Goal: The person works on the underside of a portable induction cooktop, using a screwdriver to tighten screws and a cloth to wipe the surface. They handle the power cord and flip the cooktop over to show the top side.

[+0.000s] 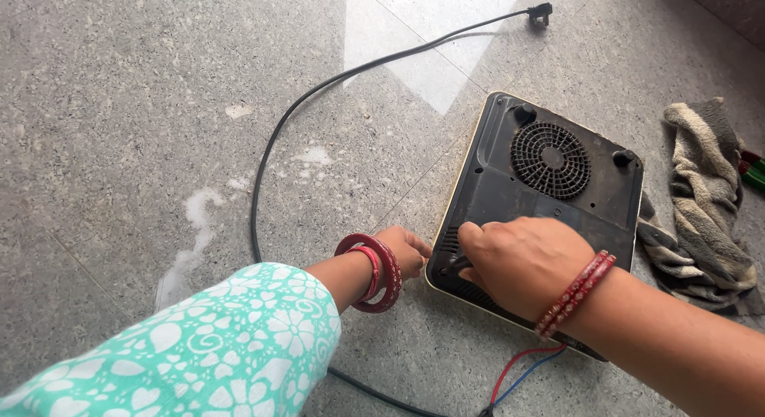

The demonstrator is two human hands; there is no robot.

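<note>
Resting my right hand point(522, 262) on the near corner of the upturned cooktop point(542, 202), I curl the fingers down over its dark underside; whether that grip pinches anything small I cannot tell, since the fingertips are hidden under my own knuckles. My left hand point(405, 250) sits just beside the cooktop's near-left edge, fingers bent in toward the rim and touching it, grasping nothing I can make out. Red bangles point(374, 272) ring my left wrist and a thinner beaded pair point(574, 293) my right.

The cooktop lies face down on the grey stone floor point(119, 130), its round fan grille point(550, 158) toward the far side. A black power cord point(295, 114) loops away from it to the left and ends in a plug point(540, 13) beyond the cooktop. Red and blue wires point(522, 369) trail out from its near edge. To the right of the cooktop lies a crumpled striped cloth point(705, 202).
</note>
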